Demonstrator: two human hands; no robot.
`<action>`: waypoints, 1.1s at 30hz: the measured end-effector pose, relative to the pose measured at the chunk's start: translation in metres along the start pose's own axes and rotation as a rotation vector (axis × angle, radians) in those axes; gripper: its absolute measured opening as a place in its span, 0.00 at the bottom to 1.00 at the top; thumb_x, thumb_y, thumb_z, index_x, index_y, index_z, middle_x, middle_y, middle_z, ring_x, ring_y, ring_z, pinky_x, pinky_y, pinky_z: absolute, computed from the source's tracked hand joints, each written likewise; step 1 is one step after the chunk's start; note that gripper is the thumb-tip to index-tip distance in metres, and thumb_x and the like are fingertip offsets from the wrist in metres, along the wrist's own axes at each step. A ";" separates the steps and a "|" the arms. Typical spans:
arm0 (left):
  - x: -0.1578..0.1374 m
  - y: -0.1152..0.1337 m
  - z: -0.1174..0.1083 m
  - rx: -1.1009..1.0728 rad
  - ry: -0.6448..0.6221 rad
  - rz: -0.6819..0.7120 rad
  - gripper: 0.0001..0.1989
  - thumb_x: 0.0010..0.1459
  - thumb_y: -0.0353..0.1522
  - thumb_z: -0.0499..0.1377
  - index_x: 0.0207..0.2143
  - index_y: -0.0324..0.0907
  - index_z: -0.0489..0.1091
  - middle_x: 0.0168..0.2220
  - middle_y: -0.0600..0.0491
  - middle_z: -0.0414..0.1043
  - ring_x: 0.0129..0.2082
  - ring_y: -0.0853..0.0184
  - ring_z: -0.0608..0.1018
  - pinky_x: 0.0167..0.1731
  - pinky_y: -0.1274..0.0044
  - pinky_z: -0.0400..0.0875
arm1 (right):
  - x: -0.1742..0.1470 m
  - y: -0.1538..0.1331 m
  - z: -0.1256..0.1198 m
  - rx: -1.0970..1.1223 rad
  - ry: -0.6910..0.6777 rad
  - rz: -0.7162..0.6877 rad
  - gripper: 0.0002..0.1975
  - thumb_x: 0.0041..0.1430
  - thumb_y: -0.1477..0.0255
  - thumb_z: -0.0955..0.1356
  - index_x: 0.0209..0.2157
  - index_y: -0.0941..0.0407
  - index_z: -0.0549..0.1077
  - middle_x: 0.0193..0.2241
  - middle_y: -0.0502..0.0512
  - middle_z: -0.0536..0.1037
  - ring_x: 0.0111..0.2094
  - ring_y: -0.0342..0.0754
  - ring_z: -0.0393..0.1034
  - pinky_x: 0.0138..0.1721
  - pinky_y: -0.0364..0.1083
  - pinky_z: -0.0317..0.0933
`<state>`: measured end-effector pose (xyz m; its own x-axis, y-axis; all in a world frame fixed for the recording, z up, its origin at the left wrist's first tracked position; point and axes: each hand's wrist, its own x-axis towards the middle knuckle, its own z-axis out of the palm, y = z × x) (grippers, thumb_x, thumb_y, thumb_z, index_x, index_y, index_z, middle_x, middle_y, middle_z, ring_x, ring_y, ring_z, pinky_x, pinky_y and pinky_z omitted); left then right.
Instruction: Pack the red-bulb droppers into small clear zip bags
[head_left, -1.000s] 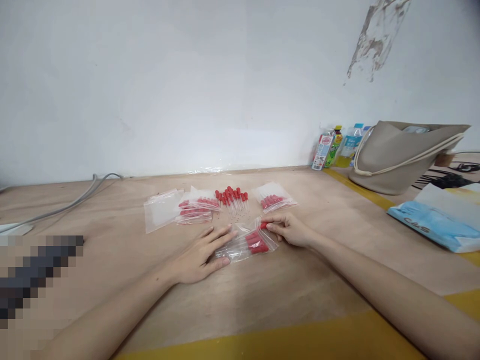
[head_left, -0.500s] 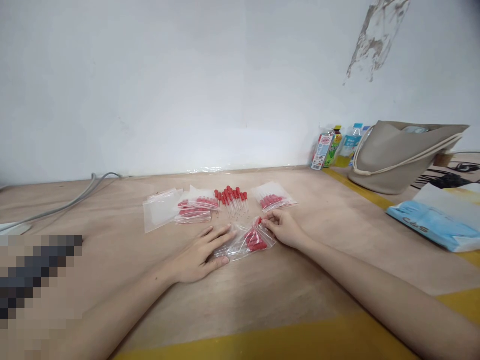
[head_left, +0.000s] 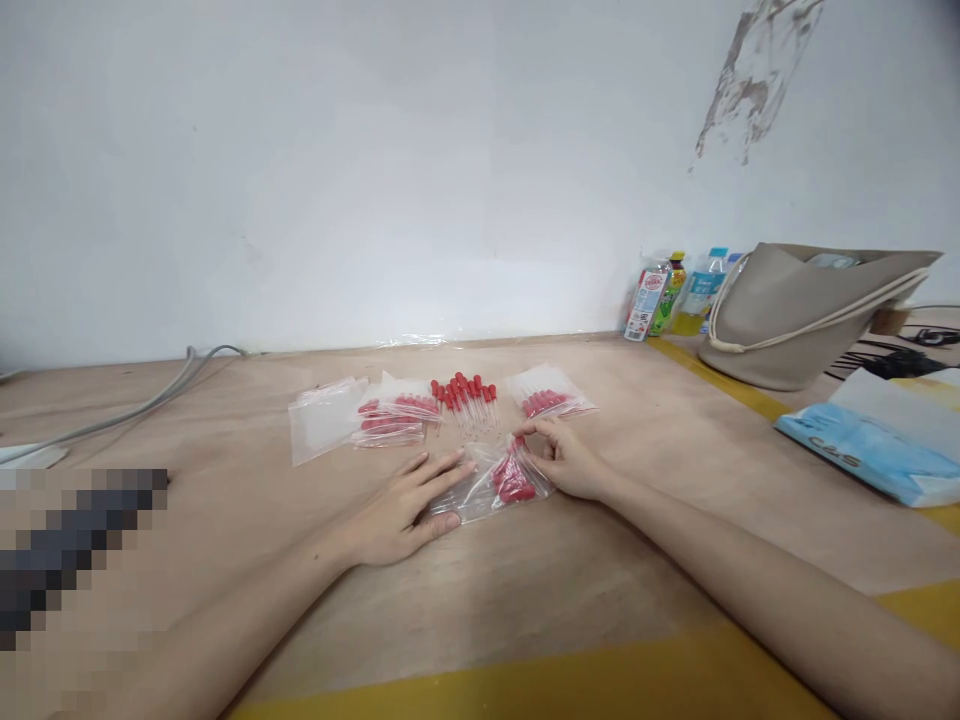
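A clear zip bag (head_left: 480, 490) lies on the table, with red bulbs (head_left: 514, 482) bunched near its right end. My left hand (head_left: 401, 510) rests flat on the bag's left part, fingers spread. At the upper right corner, my right hand (head_left: 562, 455) pinches the bag close to a red tip; whether it also grips that piece through the film I cannot tell. Just behind stands out a loose pile of red-bulbed droppers (head_left: 465, 395) with clear stems. Filled bags of droppers lie to its left (head_left: 394, 418) and right (head_left: 550, 390).
Flat bags (head_left: 322, 420) lie at the left of the pile. Bottles and a carton (head_left: 646, 300) stand against the wall, beside a grey bag (head_left: 795, 320). A blue tissue pack (head_left: 862, 450) is at the right, and a grey cable (head_left: 150, 400) at the left.
My right fingers have shifted slightly at the bag's upper corner, and the film around the red bulbs is creased differently. My left hand stays in place on the bag.
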<state>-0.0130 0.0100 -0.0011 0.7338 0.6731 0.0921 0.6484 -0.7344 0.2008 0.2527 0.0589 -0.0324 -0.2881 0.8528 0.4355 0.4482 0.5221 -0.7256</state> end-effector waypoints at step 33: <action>-0.001 -0.003 0.002 -0.019 -0.022 -0.067 0.26 0.62 0.44 0.45 0.61 0.53 0.45 0.63 0.56 0.39 0.62 0.56 0.46 0.58 0.60 0.45 | -0.008 -0.008 0.001 0.086 0.148 0.286 0.03 0.43 0.73 0.68 0.24 0.57 0.73 0.25 0.53 0.77 0.26 0.46 0.70 0.28 0.45 0.64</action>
<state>-0.0150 0.0109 -0.0041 0.6931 0.7186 0.0560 0.6927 -0.6856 0.2239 0.2503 0.0474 -0.0308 -0.0316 0.9607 0.2759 0.4181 0.2634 -0.8693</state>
